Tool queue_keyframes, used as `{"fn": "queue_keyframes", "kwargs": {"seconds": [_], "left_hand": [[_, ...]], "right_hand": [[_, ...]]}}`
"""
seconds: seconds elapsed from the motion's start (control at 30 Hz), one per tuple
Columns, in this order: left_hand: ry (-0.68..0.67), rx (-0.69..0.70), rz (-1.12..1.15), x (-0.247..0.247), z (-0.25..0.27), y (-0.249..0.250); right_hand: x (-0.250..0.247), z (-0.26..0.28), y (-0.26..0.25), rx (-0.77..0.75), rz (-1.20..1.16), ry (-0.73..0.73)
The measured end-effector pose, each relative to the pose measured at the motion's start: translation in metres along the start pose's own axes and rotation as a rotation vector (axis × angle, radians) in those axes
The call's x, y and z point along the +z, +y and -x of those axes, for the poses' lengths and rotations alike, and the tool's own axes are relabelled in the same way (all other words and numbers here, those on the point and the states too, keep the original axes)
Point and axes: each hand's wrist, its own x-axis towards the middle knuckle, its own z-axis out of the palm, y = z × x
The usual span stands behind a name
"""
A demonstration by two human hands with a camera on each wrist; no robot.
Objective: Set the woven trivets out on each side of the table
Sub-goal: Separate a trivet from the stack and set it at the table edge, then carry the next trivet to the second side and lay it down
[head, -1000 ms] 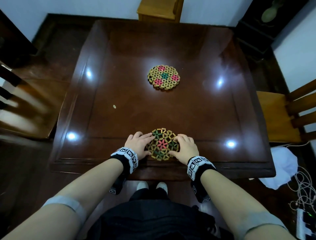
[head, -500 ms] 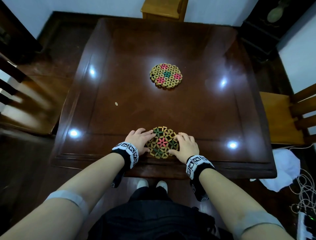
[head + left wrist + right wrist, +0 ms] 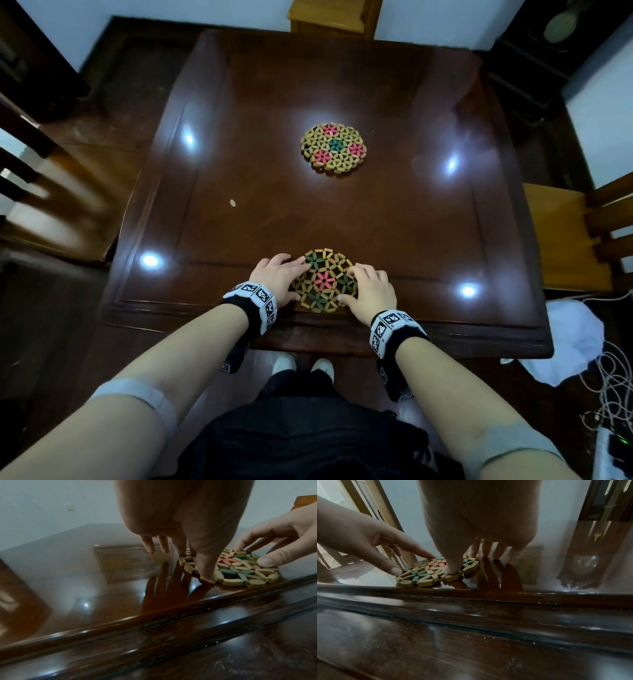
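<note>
Head view: my left hand (image 3: 275, 278) and right hand (image 3: 371, 287) flank the near round trivet of woven tan, pink and green wooden beads (image 3: 324, 280), fingers fairly straight and spread, tips resting on its left and right rims; neither hand curls round it. This trivet lies flat at my side of the glossy dark-brown square wooden table (image 3: 394, 219), close to the near edge. A second round woven trivet, tan with pink and green flowers (image 3: 334, 148), lies well apart, toward the far side. Count: two trivets, two hands, one table, one small pale oval speck (image 3: 233, 203) on the tabletop, three wooden chairs partly in view at the left, far and right sides. Left wrist view: my left thumb presses the near trivet's (image 3: 231, 568) rim while the other fingertips touch its far edge or hover beside it. Right wrist view: my right thumb sits on the trivet's (image 3: 436, 572) surface, fingers beyond it on or near the table. To finish this step well, I judge it best to press lightly and evenly from both sides, centre the trivet on my edge, then lift both hands straight up so it does not slide on the polished surface.
</note>
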Motion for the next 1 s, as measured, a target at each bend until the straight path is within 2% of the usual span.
{"fn": "queue_keyframes", "kwargs": {"seconds": [0.4, 0.5, 0.63, 0.83, 1.0], "left_hand": [[0.009, -0.006, 0.041, 0.003, -0.004, 0.001], [0.090, -0.035, 0.194, 0.003, -0.002, -0.002], [0.221, -0.158, 0.347, -0.009, -0.005, -0.019], [0.271, -0.315, 0.519, -0.047, -0.035, -0.043], [0.301, -0.334, 0.694, -0.085, -0.097, -0.051]], "right_hand": [[-0.002, -0.001, 0.006, -0.045, 0.001, -0.002], [-0.008, -0.001, 0.009, -0.058, -0.031, -0.008], [-0.028, -0.010, 0.020, -0.039, -0.129, -0.008], [-0.067, -0.057, 0.032, 0.092, -0.366, -0.016], [-0.097, -0.119, 0.017, 0.123, -0.573, 0.007]]}}
